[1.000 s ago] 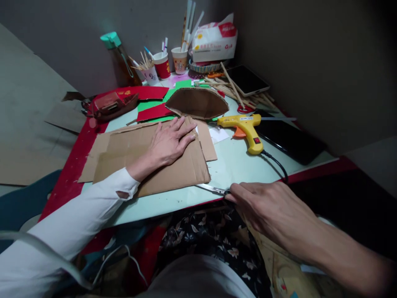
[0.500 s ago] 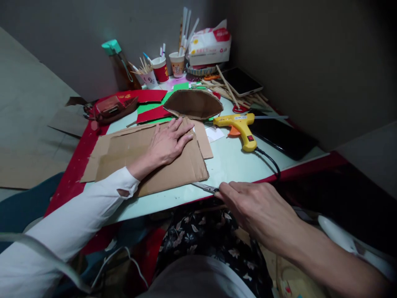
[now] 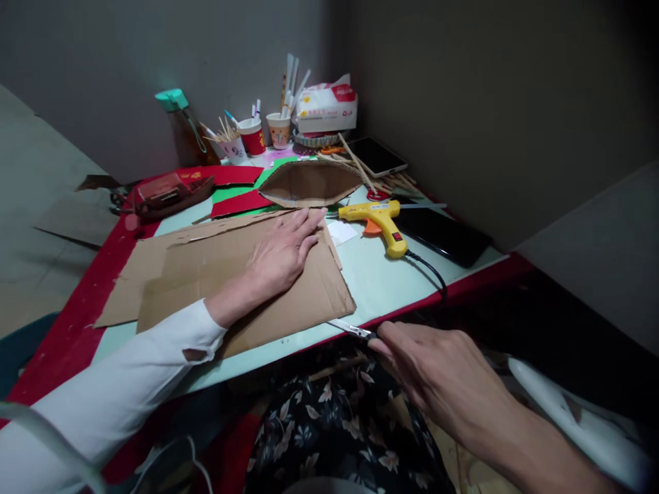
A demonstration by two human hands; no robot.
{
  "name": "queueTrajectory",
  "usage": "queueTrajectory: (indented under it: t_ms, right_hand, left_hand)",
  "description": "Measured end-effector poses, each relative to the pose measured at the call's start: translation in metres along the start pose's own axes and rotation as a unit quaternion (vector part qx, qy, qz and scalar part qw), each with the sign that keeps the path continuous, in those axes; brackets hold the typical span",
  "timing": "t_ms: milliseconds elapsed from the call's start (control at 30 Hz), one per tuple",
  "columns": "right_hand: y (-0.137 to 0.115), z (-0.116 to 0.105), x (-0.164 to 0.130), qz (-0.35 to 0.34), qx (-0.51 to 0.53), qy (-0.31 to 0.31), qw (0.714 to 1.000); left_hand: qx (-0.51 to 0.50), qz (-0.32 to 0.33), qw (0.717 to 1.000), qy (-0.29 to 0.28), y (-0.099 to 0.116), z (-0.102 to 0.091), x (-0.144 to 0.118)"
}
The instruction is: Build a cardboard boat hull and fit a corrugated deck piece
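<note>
My left hand [image 3: 283, 254] lies flat with its fingers stretched out, pressing on a brown cardboard sheet [image 3: 206, 281]. This sheet overlaps another cardboard piece [image 3: 128, 274], which sticks out at its left. In my right hand [image 3: 422, 350] is a pair of scissors [image 3: 353, 329] with metal blades and a dark handle, mostly covered by my fingers. The blades point left, close to the sheet's front right edge at the table's front. Whether they touch the cardboard I cannot tell. Behind the sheet stands a curved, pointed-oval cardboard form [image 3: 311, 184].
A yellow glue gun [image 3: 384, 223] with its black cord rests right of the sheet, beside a black flat device [image 3: 447, 230]. Farther back are wooden sticks [image 3: 401, 182], a phone [image 3: 378, 156], paper cups [image 3: 252, 137], a tissue pack [image 3: 327, 106] and a bottle [image 3: 188, 130]. A red pouch [image 3: 169, 195] lies left.
The view has shifted. My left hand and the top cardboard sheet have moved right, nearer the glue gun, covering more of the piece beneath. The scissors stay by the sheet's front right edge.
</note>
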State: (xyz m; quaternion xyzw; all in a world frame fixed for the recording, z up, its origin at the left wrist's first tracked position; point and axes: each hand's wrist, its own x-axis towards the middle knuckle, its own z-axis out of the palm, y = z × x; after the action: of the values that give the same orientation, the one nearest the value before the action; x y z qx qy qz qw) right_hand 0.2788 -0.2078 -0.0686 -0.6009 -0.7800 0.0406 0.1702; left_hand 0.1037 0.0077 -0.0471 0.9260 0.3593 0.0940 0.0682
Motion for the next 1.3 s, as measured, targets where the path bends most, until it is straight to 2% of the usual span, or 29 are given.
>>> queueTrajectory:
  t_ms: [133,300,533,667,767,900,1033,1167,1300]
  right_hand:
    - [-0.009,0.0,0.006,0.006,-0.055,-0.016,0.998]
    - [-0.021,0.003,0.015,0.021,-0.079,-0.017,0.997]
    - [-0.014,-0.003,0.004,0.009,-0.053,-0.034,0.998]
    - [-0.021,-0.005,0.017,0.028,-0.077,-0.05,0.995]
    - [-0.031,0.0,0.026,0.04,-0.073,-0.037,0.996]
    - [-0.032,0.006,0.014,0.04,-0.045,-0.02,0.998]
    - [-0.024,0.002,0.002,0.023,-0.033,-0.034,0.999]
    - [-0.032,0.0,0.016,0.041,-0.064,-0.031,0.997]
    - [-0.044,0.006,0.027,0.059,-0.068,-0.013,0.996]
  left_hand:
    - [-0.031,0.05,0.998,0.013,-0.002,0.006,0.002]
    - [-0.024,0.046,0.999,0.012,-0.002,0.007,0.004]
    - [-0.015,0.029,0.999,0.012,-0.007,0.011,0.006]
    - [-0.016,0.027,0.999,0.007,-0.005,0.01,0.006]
    - [-0.013,0.026,1.0,0.006,-0.002,0.008,0.005]
    - [-0.006,0.022,1.0,0.004,-0.002,0.007,0.005]
    - [-0.002,0.018,1.0,0.007,-0.002,0.007,0.005]
    - [-0.007,0.014,1.0,0.01,-0.002,0.009,0.005]
    - [-0.004,0.016,1.0,0.006,-0.002,0.008,0.005]
